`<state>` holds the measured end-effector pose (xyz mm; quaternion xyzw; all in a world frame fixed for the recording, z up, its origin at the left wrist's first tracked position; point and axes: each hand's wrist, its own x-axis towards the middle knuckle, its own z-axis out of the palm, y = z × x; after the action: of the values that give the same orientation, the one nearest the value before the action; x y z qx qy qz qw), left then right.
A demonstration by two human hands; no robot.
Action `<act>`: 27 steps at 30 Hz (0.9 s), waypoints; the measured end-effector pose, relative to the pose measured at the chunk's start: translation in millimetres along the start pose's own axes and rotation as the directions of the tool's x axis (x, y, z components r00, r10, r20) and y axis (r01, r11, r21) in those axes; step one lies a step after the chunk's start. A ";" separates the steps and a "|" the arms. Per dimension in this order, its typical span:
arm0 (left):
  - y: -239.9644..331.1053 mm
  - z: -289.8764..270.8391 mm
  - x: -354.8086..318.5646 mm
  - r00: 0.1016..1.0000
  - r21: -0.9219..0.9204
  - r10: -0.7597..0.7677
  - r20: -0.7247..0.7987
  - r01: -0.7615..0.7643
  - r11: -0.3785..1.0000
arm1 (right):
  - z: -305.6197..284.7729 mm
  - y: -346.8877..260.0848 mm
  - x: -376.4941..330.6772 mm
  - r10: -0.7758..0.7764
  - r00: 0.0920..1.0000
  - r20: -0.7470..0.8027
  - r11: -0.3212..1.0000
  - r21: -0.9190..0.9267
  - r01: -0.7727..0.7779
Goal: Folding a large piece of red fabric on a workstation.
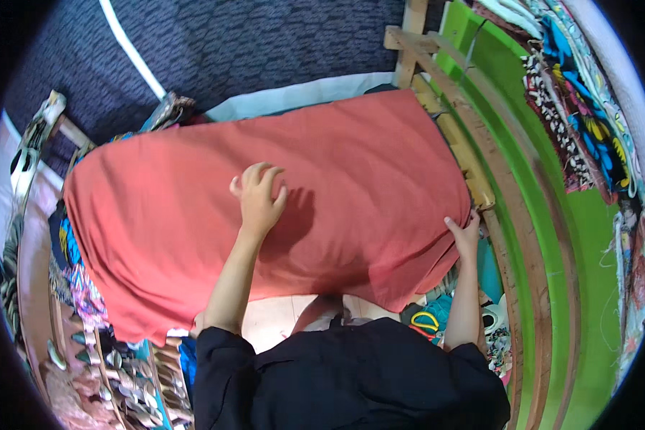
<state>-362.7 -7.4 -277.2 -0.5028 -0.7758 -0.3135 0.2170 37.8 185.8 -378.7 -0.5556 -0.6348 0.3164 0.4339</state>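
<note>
Lying at the near left were several shoes [56, 355]. A red cloth [351, 172] spread across the middle of the scene. Above it hung the left hand [260, 199], open and empty, fingers slightly curled. The right hand [467, 235] touched the cloth's right edge, thumb on top; whether it pinched the edge, I could not tell. Farther right, patterned fabrics [600, 118] covered part of a green board [593, 251].

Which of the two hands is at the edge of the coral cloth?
The right hand, at the right-hand edge of the coral cloth. The left hand instead is over the cloth's middle part, away from its edges.
</note>
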 end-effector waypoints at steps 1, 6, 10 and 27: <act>6.6 12.2 19.7 0.994 -0.031 0.095 0.058 -0.093 0.995 | 0.8 -2.1 0.8 0.051 0.997 0.054 0.995 0.085 -0.056; 43.5 118.2 110.6 0.896 -0.161 0.376 0.238 -0.345 0.925 | -5.0 -23.0 4.2 0.113 0.977 0.183 0.993 0.025 -0.119; 92.3 210.2 177.2 0.838 -0.220 0.327 0.437 -0.253 0.942 | -1.5 2.5 2.9 0.036 0.989 0.143 0.981 0.182 -0.062; 122.5 282.1 260.9 0.730 -0.797 0.659 0.182 -0.283 0.534 | 9.5 -35.6 -18.7 0.257 0.965 -0.049 0.929 -0.262 -0.260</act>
<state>-360.9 395.9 -274.3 -0.8007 -0.4414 -0.3889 -0.1128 14.0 161.7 -355.0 -0.6896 -0.5899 0.2788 0.3142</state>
